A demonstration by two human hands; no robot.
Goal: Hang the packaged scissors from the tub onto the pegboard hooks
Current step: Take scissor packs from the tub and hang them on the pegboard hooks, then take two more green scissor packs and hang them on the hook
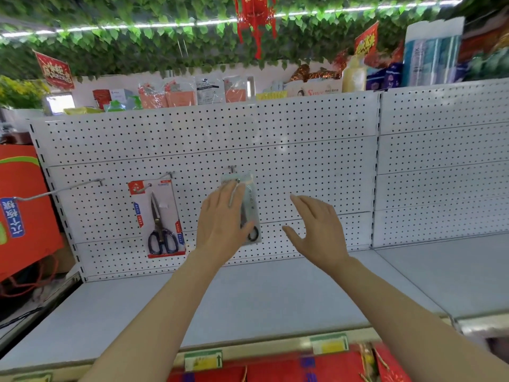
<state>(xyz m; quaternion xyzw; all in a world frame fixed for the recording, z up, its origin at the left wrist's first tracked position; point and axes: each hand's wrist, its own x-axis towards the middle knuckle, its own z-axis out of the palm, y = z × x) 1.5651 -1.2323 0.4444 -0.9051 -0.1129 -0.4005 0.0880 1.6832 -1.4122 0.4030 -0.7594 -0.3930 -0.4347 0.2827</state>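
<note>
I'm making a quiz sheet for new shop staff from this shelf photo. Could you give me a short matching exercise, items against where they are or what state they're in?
Column one:
1. red-carded scissors pack
2. pale scissors pack
3. right hand
4. long empty hook

Column two:
A. open, holding nothing
B. sticking out at the pegboard's left edge, with nothing on it
C. hanging from a hook with no hand on it
D. on the middle hook with the left hand against it

Pairs: 1-C, 2-D, 3-A, 4-B

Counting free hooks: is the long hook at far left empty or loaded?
Empty. The long hook shows bare wire along its length, with only a blue tag at its tip.
</note>
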